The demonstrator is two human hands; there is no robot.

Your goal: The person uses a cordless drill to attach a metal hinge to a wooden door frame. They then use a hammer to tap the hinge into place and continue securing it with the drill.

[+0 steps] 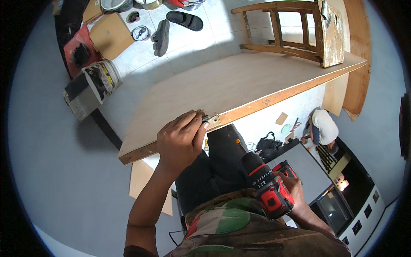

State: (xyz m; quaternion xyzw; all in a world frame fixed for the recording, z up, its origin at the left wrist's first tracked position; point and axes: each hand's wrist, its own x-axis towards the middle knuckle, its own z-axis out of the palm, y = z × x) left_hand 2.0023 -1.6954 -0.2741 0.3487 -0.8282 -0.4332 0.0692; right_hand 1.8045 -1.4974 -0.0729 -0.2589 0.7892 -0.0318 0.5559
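A wooden door panel (192, 92) stands on its long side in front of me, its narrow edge (261, 103) facing up. Set on that edge is a small brass-coloured latch plate (214, 121). My left hand (182, 137) is closed over the edge beside the plate, fingers and thumb pinching a small dark metal piece (206, 118); most of that piece is covered. At my right side, apart from the panel, my right hand (293, 188) grips a red and black cordless drill (269, 188). A bit (240, 144) in its chuck points up and left.
A worn wooden stool (332, 38) lies against the panel's far right end. Sandals (185, 20), a paint bucket (102, 79) and cardboard (111, 36) are on the tiles at the far left. Another person (324, 126) bends down at the right, near a black bag (269, 143).
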